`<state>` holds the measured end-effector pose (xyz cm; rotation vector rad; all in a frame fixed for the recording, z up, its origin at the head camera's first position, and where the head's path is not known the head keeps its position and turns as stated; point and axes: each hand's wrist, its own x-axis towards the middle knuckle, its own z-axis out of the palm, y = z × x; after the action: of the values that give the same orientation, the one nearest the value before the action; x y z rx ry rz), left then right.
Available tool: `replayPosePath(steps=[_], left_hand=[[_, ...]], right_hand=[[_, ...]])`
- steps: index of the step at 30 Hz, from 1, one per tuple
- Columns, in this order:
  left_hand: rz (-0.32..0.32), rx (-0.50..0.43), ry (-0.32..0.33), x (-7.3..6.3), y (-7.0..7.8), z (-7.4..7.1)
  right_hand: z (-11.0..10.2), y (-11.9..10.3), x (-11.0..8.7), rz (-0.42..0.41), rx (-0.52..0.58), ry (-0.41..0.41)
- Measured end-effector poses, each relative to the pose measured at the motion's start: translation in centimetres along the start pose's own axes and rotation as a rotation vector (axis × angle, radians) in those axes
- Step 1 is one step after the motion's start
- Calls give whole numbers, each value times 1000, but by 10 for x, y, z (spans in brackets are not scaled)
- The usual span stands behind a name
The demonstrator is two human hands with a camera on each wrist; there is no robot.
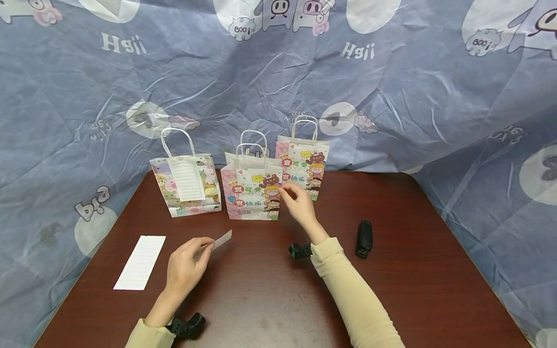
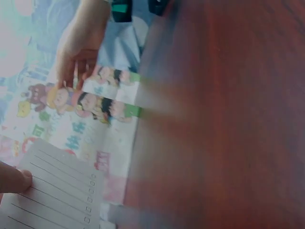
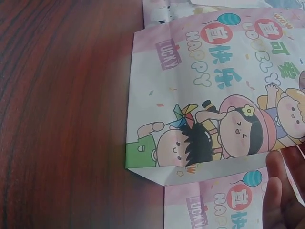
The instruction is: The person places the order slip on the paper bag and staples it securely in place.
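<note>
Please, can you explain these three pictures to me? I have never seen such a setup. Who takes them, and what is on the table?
A person wears three cameras: one on the head, one on each wrist. The head view shows a brown table with three paper gift bags; the left bag has a lined note on it. The left hand pinches a lined paper slip. The right hand reaches to the middle bag. Another lined sheet and a black stapler lie nearby. The wrist views show the bags close.

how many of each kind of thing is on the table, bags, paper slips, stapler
gift bags: 3, left, middle, back right
lined paper slips: 3, one on the left bag, one flat on the table, one in the left hand
black stapler: 1
total: 7
</note>
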<state>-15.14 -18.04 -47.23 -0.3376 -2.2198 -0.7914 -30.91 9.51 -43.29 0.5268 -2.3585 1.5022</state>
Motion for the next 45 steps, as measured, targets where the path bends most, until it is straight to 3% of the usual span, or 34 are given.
replayPosePath(steps=[5, 12, 23, 38, 45], left_hand=[[-3, -63, 40, 13, 9, 5], [-30, -183, 33, 31, 20, 14], [-76, -290, 93, 55, 31, 33], [-276, -496, 151, 73, 49, 48], [-330, -550, 137, 83, 79, 36]], right_hand=[[-2, 0, -4, 8, 17, 7], [-5, 1, -9, 21, 27, 22], [-9, -1, -18, 36, 70, 59], [-13, -8, -30, 62, 76, 44], [-18, -10, -34, 80, 65, 37]])
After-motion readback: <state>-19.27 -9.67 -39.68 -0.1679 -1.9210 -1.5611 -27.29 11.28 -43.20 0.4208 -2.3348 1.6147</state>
